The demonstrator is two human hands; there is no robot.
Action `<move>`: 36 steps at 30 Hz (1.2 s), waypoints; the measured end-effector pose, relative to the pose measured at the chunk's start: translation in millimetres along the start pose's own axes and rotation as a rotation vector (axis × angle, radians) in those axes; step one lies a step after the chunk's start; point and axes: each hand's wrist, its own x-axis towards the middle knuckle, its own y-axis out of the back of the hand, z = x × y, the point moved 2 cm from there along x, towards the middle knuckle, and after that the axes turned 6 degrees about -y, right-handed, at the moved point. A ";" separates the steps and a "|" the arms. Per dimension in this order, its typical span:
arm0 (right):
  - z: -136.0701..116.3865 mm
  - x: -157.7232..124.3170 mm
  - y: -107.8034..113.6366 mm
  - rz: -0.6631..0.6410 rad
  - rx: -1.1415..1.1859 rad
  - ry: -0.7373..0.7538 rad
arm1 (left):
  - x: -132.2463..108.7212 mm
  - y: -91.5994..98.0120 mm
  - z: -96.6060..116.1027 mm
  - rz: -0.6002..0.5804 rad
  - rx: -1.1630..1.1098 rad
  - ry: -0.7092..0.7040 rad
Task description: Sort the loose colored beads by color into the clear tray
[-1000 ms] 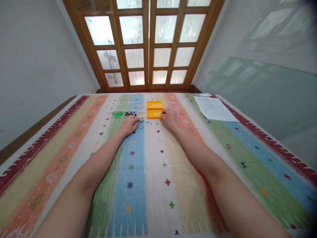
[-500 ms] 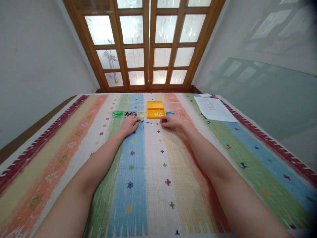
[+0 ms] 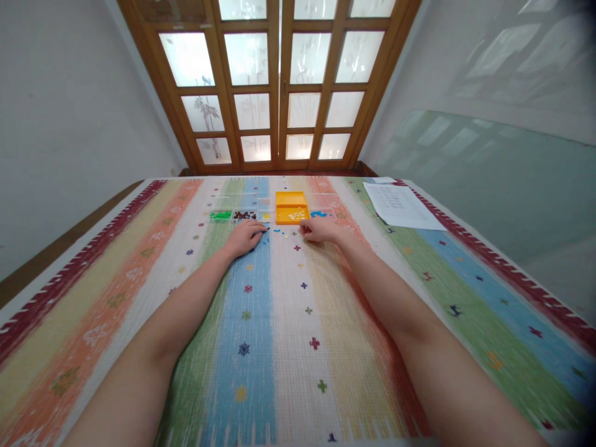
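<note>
My left hand (image 3: 245, 238) rests on the cloth just in front of a clear box of dark brown pieces (image 3: 244, 215), its fingertips by a small dark piece. My right hand (image 3: 318, 230) is pinched at the front right corner of an open yellow box (image 3: 292, 221) that holds small white pieces; what it grips is too small to name. Several small blue pieces (image 3: 277, 231) lie on the cloth between the hands. Clear boxes hold green pieces (image 3: 220, 215), yellow pieces (image 3: 266, 216) and blue pieces (image 3: 319, 213).
A striped cloth (image 3: 293, 372) covers the table. A printed paper sheet (image 3: 401, 206) lies at the back right, with a smaller white paper (image 3: 384, 180) behind it. Beyond the table stand wooden doors (image 3: 278, 93) with glass panes.
The view has shifted very slightly. My left fingers have moved a little to the right, nearer the small dark piece. My right hand keeps its pinch by the yellow box.
</note>
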 end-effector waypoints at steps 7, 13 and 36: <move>5.8 4.5 -4.8 0.055 0.114 0.081 | 1.7 1.1 4.7 -0.015 0.046 -0.035; 11.4 12.4 -13.2 0.394 0.360 0.140 | 2.8 4.0 11.1 -0.049 0.077 -0.062; 3.4 11.5 -20.7 0.743 0.487 0.106 | 4.3 6.5 11.3 0.009 0.029 0.013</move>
